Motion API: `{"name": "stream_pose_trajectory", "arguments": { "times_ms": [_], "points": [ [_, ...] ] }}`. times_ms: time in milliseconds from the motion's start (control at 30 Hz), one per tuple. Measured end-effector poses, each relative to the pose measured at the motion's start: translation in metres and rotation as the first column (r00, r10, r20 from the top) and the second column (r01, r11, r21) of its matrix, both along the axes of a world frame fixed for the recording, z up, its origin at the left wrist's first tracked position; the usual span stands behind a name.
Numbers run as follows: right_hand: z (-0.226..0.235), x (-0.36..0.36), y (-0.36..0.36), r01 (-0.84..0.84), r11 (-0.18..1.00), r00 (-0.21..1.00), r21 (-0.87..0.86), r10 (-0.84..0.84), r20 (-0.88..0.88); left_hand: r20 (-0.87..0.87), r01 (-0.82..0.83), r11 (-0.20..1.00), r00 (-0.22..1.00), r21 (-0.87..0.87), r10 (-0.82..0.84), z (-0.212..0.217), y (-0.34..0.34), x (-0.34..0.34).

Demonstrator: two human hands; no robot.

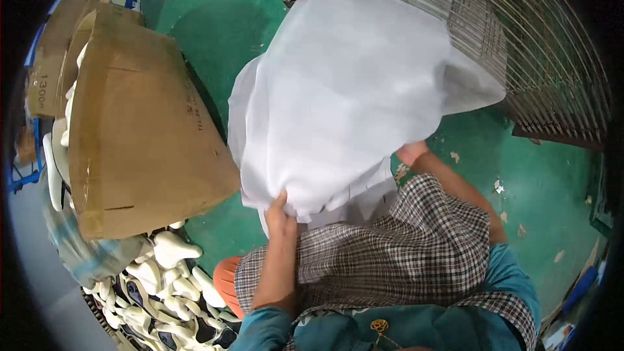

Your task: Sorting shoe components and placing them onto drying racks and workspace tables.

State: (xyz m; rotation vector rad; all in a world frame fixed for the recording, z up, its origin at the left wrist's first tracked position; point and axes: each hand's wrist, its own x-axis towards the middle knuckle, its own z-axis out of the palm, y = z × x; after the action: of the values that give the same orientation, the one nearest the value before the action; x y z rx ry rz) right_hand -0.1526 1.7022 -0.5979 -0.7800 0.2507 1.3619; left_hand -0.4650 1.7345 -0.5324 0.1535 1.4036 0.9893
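A large white cloth (351, 84) is held up in front of me, spread wide and sagging over a checked apron (403, 247) on my lap. My left hand (279, 214) grips the cloth's lower left edge, thumb and fingers closed on the fabric. My right hand (412, 153) is under the cloth's right side, mostly hidden by it, holding it up.
A big open cardboard box (136, 136) stands at my left, with white moulded pieces (162, 273) spilling in a heap below it. A wire mesh cage (520, 45) stands at the upper right on the green floor (546, 182). An orange stool edge (224, 283) shows by my knee.
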Motion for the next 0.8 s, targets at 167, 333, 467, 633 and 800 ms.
{"name": "stream_pose_trajectory", "arguments": {
  "times_ms": [167, 333, 467, 633, 800],
  "points": [
    [0.019, 0.024, 0.029, -0.167, 0.986, 0.946, -0.004, 0.161, 0.282, -0.108, -0.1, 0.925, 0.992, -0.368, 0.064, -0.034, -0.082, -0.086],
    [0.133, -0.027, 0.113, -0.174, 0.938, 0.947, 0.301, 0.074, 0.313, -0.151, -0.029, 0.885, 0.987, -0.465, -0.046, -0.076, -0.113, -0.121],
    [0.217, -0.068, 0.128, -0.38, 0.851, 0.869, 0.362, 0.195, 0.454, -0.121, 0.053, 0.797, 0.98, -0.602, -0.156, -0.067, -0.119, -0.12],
    [0.181, -0.123, 0.06, -0.687, 0.721, 0.427, 0.087, 0.305, 0.851, -0.592, 0.094, 0.974, 0.781, -0.205, -0.199, -0.039, -0.126, -0.08],
    [0.08, -0.132, -0.032, -0.87, 0.408, 0.224, -0.277, 0.827, 0.515, -0.895, 0.33, 0.842, -0.017, -0.427, -0.447, -0.012, -0.112, -0.059]
  ]
}}
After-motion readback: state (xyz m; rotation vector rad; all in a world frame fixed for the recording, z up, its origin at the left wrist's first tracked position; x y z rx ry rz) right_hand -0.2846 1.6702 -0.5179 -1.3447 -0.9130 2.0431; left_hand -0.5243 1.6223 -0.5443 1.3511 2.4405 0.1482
